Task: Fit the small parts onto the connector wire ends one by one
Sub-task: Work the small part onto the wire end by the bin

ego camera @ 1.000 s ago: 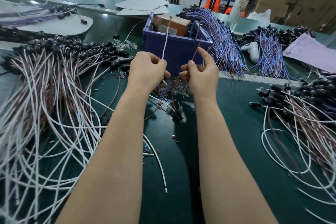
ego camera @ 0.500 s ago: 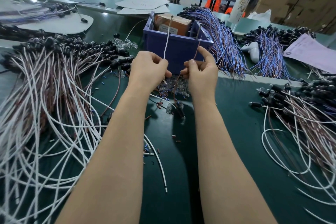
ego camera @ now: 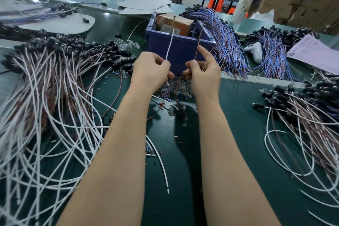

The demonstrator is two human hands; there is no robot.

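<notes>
Hands (ego camera: pixel 152 71) (ego camera: pixel 203 73) pinch white wire (ego camera: pixel 169 46), brown wire (ego camera: pixel 199 42) (one each) near bin (ego camera: pixel 183 51).

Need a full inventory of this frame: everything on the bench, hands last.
mat: one, dark green, near bench surface
bin: one, blue, centre back
box: one, brown, inside bin
white wire: one, white, upright before bin
brown wire: one, brown, upright beside it
clear parts: heap, clear, on mat centre
sleeve bits: many, red and blue, scattered on mat
left wire pile: one, white and brown, black ends, left
right wire pile: one, same colours, right
blue wire bundles: two, blue-purple, right of bin
controller: one, white, between those bundles
bottle: one, white, back right
paper: one, pale pink, right edge
left hand: one, grips white wire
right hand: one, pinches brown wire, index finger raised
</notes>
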